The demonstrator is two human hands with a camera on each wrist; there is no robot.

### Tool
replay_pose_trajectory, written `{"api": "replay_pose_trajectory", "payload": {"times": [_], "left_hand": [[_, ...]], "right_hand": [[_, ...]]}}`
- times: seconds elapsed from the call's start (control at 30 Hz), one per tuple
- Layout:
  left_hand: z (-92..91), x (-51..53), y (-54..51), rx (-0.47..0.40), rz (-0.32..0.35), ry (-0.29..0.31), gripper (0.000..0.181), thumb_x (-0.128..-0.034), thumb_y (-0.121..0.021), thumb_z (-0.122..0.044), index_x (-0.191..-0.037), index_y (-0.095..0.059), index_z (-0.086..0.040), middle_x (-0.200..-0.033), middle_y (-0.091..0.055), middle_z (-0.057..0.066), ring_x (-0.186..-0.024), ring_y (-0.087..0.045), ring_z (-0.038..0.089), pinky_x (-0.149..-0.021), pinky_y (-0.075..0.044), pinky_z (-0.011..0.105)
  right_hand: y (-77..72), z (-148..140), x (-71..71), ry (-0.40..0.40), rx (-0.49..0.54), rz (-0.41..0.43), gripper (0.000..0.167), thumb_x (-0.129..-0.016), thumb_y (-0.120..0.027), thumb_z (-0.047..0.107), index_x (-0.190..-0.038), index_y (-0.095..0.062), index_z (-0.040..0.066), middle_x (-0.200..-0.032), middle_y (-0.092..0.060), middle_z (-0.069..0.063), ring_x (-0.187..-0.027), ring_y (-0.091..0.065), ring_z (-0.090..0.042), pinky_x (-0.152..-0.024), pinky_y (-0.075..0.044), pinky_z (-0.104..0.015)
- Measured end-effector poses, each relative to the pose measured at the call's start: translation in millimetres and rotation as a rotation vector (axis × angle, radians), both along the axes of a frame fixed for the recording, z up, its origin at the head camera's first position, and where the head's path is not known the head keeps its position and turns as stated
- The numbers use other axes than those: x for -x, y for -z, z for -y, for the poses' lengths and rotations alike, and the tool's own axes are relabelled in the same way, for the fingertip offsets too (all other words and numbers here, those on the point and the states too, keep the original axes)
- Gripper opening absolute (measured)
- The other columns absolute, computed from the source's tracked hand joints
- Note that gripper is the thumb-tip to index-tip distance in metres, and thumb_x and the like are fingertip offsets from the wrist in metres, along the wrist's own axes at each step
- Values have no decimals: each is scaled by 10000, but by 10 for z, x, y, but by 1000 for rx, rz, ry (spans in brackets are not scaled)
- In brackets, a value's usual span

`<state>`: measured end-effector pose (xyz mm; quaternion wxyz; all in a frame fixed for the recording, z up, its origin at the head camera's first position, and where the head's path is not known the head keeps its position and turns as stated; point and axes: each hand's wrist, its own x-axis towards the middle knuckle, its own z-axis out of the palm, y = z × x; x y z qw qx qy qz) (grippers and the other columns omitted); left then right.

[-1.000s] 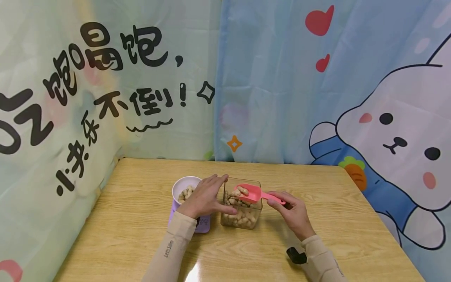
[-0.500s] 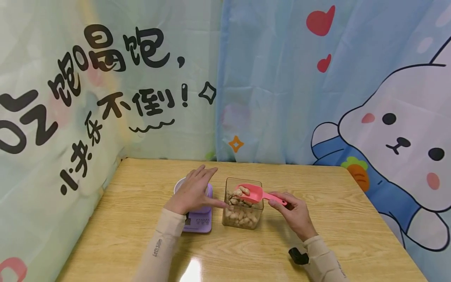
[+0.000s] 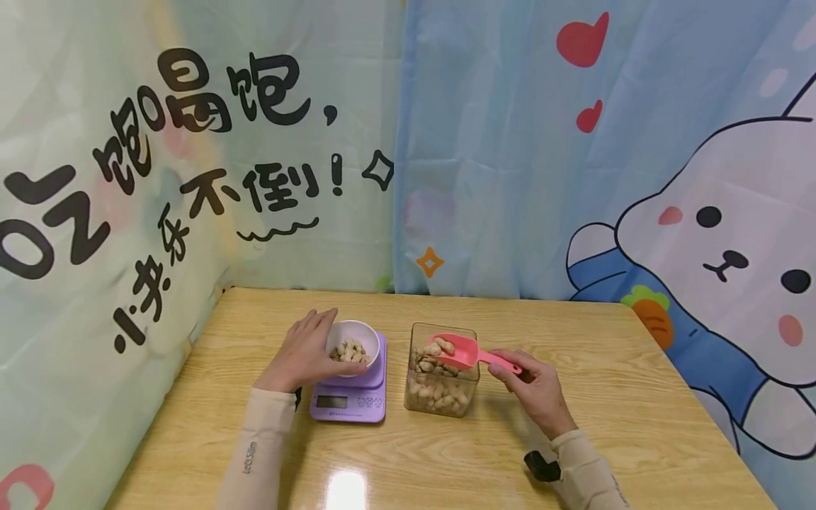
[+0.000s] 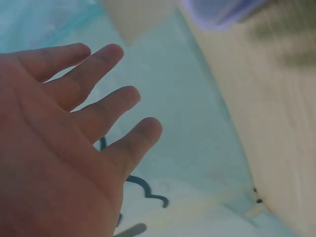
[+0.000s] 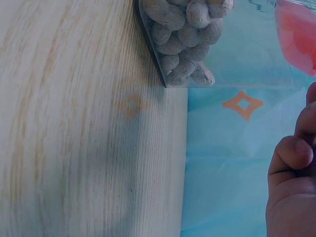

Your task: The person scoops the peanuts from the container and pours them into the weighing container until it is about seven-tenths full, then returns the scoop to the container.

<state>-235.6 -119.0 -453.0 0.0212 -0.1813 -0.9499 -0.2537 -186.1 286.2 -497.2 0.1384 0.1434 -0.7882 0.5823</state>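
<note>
In the head view my right hand (image 3: 532, 389) holds the handle of a pink scoop (image 3: 468, 350) between thumb and fingers. Several peanuts (image 3: 440, 346) lie at the scoop's front, over a clear square container (image 3: 441, 412) part-filled with unshelled peanuts. My left hand (image 3: 302, 358) is beside a white bowl (image 3: 375, 340) of peanuts, its thumb crossing in front of the bowl; whether it touches the rim I cannot tell. Below the bowl is a purple kitchen scale (image 3: 357, 413). Spread, nearly straight fingers (image 4: 106, 106) show in the left wrist view, holding nothing.
Everything stands on a wooden table (image 3: 510, 467). Printed curtains (image 3: 497, 142) hang behind its back edge and along the left side. A small black object (image 3: 542, 466) is at the right wrist.
My left hand has moved left from the container to the bowl, uncovering the scale's display. The right hand and scoop have stayed nearly still over the container.
</note>
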Motion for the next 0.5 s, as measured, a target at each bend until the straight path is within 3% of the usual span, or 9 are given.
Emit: {"api": "replay_pose_trajectory", "payload": {"times": [0.27, 0.5], "left_hand": [[46, -11, 131, -15, 74, -11, 1275, -661, -791, -750, -1569, -318, 10, -1559, -392, 244, -1488, -240, 451, -1216, -166, 587], [43, -1, 181, -36, 32, -13, 1209, -665, -811, -719, -1535, -394, 8, -1483, -485, 239, -1427, -368, 423, -1194, -233, 585]], "right_hand": [[29, -14, -15, 15, 0, -13, 260, -942, -708, 23, -1201, -734, 29, -838, -591, -42, -622, -458, -137, -499, -408, -275], [-3, -20, 7, 23, -1, -10, 273, -942, -708, 22, -1215, -723, 16, -894, -629, -28, -639, -471, -121, -519, -420, -267]]}}
